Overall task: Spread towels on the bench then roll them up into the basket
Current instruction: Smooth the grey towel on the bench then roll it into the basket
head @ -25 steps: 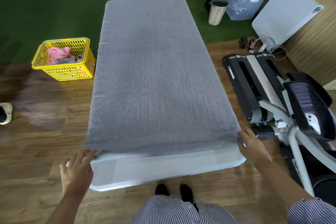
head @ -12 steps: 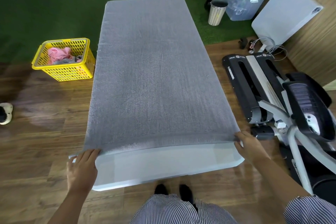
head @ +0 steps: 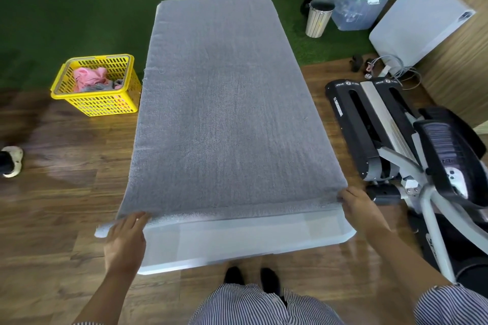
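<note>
- Shifted slightly inward along the near hem since before: left hand (head: 124, 237), fingers flat on grey towel (head: 224, 103).
- Pinching the towel's right corner: right hand (head: 356, 206), probably to start an even roll on the bench (head: 237, 243).

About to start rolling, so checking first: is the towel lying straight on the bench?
Mostly. The grey towel lies flat, but its near edge runs slightly askew, overhanging the bench by the left hand.

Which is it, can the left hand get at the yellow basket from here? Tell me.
Probably not without stepping over. The left hand rests at the grey towel's near corner, while the yellow basket sits on the floor well beyond, beside the bench. Nothing blocks it.
</note>
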